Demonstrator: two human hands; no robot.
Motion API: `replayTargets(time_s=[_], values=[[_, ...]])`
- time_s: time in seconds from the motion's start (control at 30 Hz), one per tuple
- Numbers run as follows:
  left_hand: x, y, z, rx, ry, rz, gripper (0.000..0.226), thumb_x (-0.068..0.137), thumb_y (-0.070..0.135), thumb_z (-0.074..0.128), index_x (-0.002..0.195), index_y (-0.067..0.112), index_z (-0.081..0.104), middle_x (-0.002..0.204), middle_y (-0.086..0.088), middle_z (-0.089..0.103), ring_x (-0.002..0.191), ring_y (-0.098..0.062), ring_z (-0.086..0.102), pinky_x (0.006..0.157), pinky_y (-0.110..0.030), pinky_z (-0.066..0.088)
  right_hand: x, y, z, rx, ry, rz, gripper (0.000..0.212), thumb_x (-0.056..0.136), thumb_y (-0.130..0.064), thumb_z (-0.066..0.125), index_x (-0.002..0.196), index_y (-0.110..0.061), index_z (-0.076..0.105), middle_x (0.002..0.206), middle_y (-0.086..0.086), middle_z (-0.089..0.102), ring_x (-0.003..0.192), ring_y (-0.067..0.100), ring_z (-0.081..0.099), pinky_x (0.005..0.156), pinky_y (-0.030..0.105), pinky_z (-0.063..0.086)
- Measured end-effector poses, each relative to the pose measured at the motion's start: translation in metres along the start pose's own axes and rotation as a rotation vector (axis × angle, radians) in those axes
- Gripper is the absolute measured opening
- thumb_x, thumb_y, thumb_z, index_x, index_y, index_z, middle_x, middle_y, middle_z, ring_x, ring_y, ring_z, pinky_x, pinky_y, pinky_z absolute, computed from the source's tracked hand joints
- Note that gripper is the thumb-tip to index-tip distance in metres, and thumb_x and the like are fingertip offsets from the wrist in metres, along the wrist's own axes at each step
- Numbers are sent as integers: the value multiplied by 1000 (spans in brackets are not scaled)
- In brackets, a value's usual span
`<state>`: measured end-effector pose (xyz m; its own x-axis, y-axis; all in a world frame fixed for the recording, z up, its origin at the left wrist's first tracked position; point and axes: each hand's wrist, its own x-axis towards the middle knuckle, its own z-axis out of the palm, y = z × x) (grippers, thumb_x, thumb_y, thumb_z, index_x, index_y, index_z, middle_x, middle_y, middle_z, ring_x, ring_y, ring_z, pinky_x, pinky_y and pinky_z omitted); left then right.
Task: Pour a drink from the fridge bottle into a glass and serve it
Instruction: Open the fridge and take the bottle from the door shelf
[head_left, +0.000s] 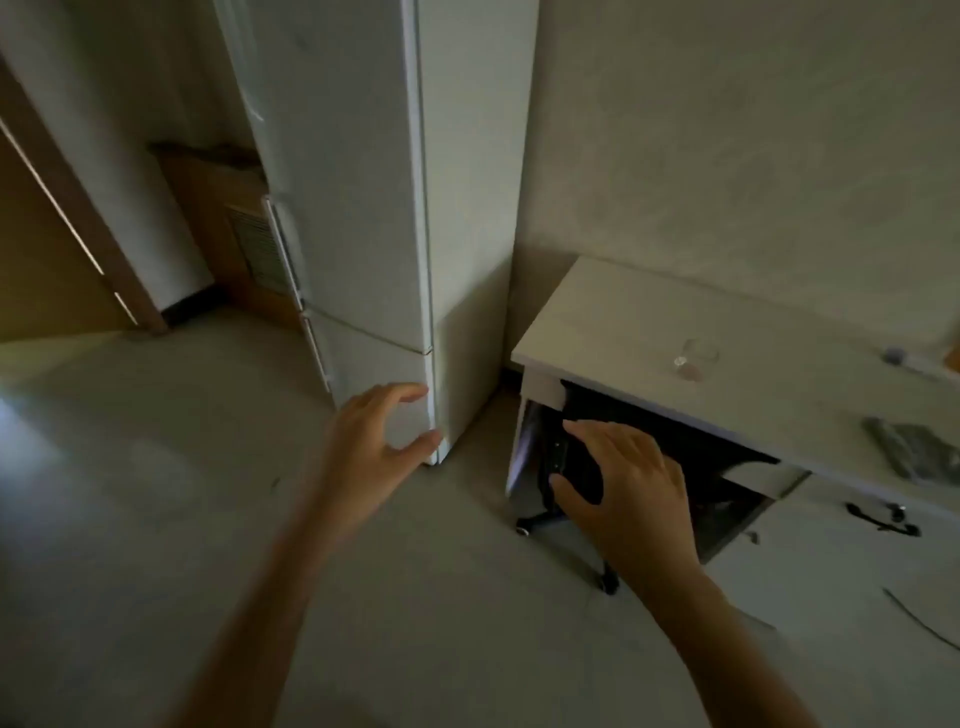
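A tall white fridge (363, 208) stands ahead with both doors closed; the bottle is hidden inside. A clear glass (693, 357) sits on the white desk (613, 322) to the right of the fridge. My left hand (376, 441) is raised in front of the lower fridge door, fingers spread, holding nothing. My right hand (623, 483) hovers open and empty in front of the desk's dark underside.
A black wheeled chair (582, 499) is tucked under the desk. A grey cloth (914, 449) lies on the desk's right part. A wooden door (57, 244) stands at the left and a brown cabinet (228, 228) behind the fridge. The floor is pale.
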<state>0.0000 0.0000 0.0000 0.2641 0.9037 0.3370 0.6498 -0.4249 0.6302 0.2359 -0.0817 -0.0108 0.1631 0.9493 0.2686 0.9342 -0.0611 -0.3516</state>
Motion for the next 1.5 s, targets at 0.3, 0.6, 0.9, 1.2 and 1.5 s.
replayTargets(time_s=[0.3,0.6,0.9,1.2,1.5], values=[[-24,-118,-72,-61,125,-209,47,74,27,77,116,34,59,112,24,59,108,-1,56,87,-22,42,43,-125,96,207,-167,-90,58,80,-51,58,133,-39,38,138,-14,42,131,8,29,105,39,27],[32,-237,-126,24,179,-382,43,72,49,70,113,44,56,103,31,53,97,5,54,77,-23,40,150,-220,177,248,-330,-258,54,81,-52,53,132,-38,39,142,-12,39,132,9,29,108,40,29],[119,-377,-195,169,165,-472,43,76,55,64,115,46,50,109,32,51,98,5,52,74,-23,43,298,-345,286,329,-424,-364,50,83,-48,54,129,-36,41,138,-13,42,127,9,35,103,38,34],[213,-500,-265,208,187,-471,40,77,54,63,114,47,50,107,30,48,95,3,52,74,-25,44,419,-454,350,306,-392,-394,49,85,-48,54,129,-30,44,132,-11,48,120,9,42,99,37,39],[350,-642,-324,92,-45,-261,39,84,46,61,121,37,53,120,24,52,109,2,49,87,-27,45,512,-539,415,270,-240,-67,50,84,-49,54,129,-28,47,125,-9,55,116,12,46,97,40,42]])
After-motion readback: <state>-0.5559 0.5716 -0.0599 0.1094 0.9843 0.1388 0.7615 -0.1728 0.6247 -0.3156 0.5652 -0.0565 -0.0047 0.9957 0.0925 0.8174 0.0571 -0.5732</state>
